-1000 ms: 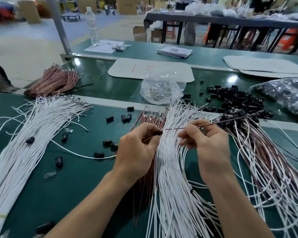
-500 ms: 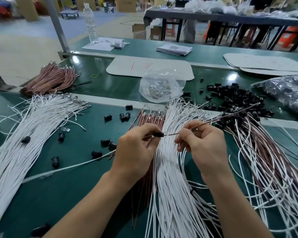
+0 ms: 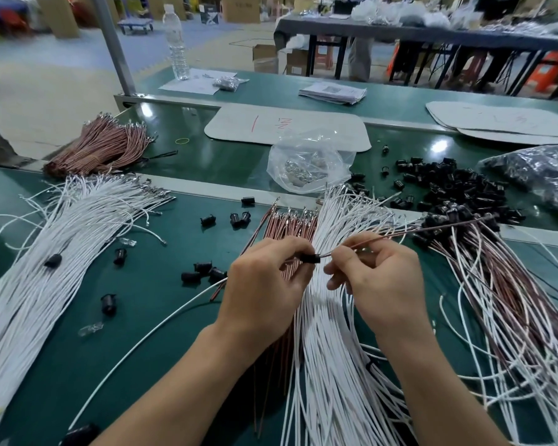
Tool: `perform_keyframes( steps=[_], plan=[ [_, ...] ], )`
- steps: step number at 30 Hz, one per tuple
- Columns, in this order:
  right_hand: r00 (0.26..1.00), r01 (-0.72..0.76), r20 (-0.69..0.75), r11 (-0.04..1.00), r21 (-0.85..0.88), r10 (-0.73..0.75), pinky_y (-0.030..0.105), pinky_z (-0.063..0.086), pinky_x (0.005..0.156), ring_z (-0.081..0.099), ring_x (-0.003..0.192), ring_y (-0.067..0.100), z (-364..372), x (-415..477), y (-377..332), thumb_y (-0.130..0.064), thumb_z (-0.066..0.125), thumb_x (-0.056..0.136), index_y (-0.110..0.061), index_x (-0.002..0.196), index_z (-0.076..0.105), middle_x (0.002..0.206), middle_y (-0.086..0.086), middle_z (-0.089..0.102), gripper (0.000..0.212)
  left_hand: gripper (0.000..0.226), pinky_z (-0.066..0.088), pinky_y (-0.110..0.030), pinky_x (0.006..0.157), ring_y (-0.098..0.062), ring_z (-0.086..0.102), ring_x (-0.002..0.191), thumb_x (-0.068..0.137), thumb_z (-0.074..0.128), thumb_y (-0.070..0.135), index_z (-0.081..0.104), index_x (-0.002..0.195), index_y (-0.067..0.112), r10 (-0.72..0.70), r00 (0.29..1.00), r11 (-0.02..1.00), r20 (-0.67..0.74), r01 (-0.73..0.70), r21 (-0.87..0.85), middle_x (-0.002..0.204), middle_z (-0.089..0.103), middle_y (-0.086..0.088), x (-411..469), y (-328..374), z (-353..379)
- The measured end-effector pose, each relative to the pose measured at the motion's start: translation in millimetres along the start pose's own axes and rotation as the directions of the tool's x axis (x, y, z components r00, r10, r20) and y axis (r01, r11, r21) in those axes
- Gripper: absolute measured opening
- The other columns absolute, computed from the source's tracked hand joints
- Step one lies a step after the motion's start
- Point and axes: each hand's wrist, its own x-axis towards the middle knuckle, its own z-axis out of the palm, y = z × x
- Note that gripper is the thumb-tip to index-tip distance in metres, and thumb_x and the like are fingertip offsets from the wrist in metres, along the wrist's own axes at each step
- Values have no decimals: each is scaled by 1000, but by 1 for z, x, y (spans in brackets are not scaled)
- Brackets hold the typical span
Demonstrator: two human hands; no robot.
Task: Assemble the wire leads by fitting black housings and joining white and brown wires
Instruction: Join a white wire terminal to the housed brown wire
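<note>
Thumb and forefinger of my left hand (image 3: 264, 291) pinch one black housing (image 3: 310, 258) above the middle of the green bench (image 3: 149, 317). My right hand (image 3: 380, 284) pinches a brown wire (image 3: 409, 232) just right of it, other fingers loosely curled. The wire's near end meets the housing's mouth, and its length runs off far right. Under both hands lies a white wire bundle (image 3: 329, 365), with loose housings (image 3: 458, 188) piled far right.

Big open room, pale floor (image 3: 29, 91), cardboard boxes (image 3: 239, 8) out back.
Dark table (image 3: 400, 33) way beyond the right hand (image 3: 384, 284), metal post (image 3: 113, 46) beyond the left hand (image 3: 261, 294).
</note>
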Motion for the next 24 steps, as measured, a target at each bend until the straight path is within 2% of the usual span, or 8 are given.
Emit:
perform_keyframes(
  steps=[3, 8, 11, 14, 16, 18, 21, 24],
  plan=[
    [996, -43, 74, 999, -8, 44, 38, 55, 59, 72, 55, 28, 2, -1, 2, -10, 76, 92, -12, 79, 72, 68, 9, 75, 14, 21, 53, -26, 82, -4, 65, 86, 82, 85, 15, 77, 99, 25, -14, 1000, 1000, -18, 13, -13, 91, 73, 14, 0, 1, 0],
    [990, -79, 125, 994, 73, 70, 24, 49, 51, 66, 52, 24, 1, -1, -1, -6, 74, 93, -8, 78, 73, 67, 14, 73, 15, 17, 51, -20, 84, -1, 66, 88, 81, 81, 24, 78, 97, 30, 6, 1000, 1000, -25, -7, -15, 91, 72, 16, 3, -1, -1],
    [981, -128, 167, 973, 190, 97, 20, 47, 50, 65, 54, 20, 0, -1, -4, -4, 74, 90, -5, 84, 74, 70, 15, 74, 7, 19, 54, -17, 81, 1, 70, 86, 80, 80, 26, 77, 96, 36, -116, 993, 983, 19, 118, -144, 89, 74, 17, 4, -1, 0],
    [972, -132, 213, 982, 137, 101, 19, 51, 56, 71, 63, 17, 1, -2, -6, 4, 74, 85, -16, 86, 78, 77, 9, 78, 20, 30, 57, -17, 76, -2, 75, 79, 81, 83, 13, 78, 85, 43, -300, 949, 859, 101, 315, -404, 84, 78, 18, 8, 2, 3],
    [975, -102, 200, 994, 32, 94, 27, 55, 57, 72, 65, 15, 6, -6, -6, 4, 74, 82, -25, 92, 77, 79, 3, 79, 31, 40, 58, -19, 75, -8, 77, 77, 81, 84, 3, 79, 82, 43, -390, 910, 768, 144, 407, -494, 81, 80, 11, 11, 3, 4],
    [987, -32, 158, 998, -49, 39, 31, 62, 64, 75, 69, 12, 10, -11, -6, -1, 79, 80, -30, 93, 76, 79, -4, 80, 32, 39, 58, -19, 69, -11, 77, 72, 81, 82, -2, 81, 80, 37, -434, 880, 685, 193, 461, -564, 79, 80, 3, 14, 4, 2],
    [992, 70, 110, 994, -83, -61, 28, 64, 68, 77, 71, 8, 9, -14, -7, -4, 83, 80, -30, 97, 77, 77, -11, 79, 31, 35, 56, -20, 59, -12, 69, 60, 82, 77, -10, 82, 75, 23, -457, 841, 528, 290, 519, -672, 73, 78, -6, 17, 7, -1],
    [990, 126, 82, 981, -149, -115, 24, 62, 64, 75, 65, 4, 9, -16, -10, -5, 83, 81, -29, 97, 78, 71, -14, 77, 30, 31, 57, -22, 60, -14, 68, 62, 83, 77, -9, 82, 74, 21, -467, 824, 497, 320, 544, -676, 74, 77, -9, 18, 8, -1]
  ],
)
